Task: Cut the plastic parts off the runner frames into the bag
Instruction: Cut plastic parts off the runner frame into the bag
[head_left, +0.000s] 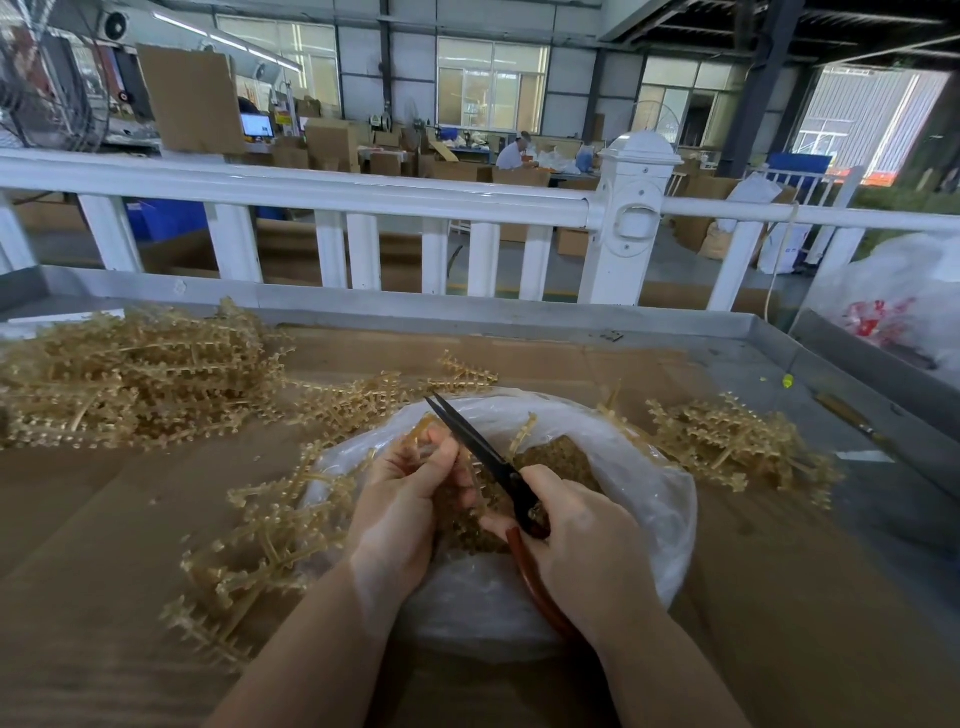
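Over the bag (649, 499), left hand (400, 514) pinches a runner frame (421, 434) upright. Right hand (576, 535) grips the scissors (483, 452), blades nearly closed, long axis slanting up-left, just right of the left grip. Cut parts (561, 457) lie below.

White railing (332, 195) runs behind the table (675, 325). Beyond: factory hall, stacked cardboard boxes (332, 140), large windows (491, 83) in far wall, daylight through them, a seated person (514, 153).

Two hands (400, 499), one pair of scissors (478, 452), one clear bag (649, 499), three heaps of runner frames (130, 384).
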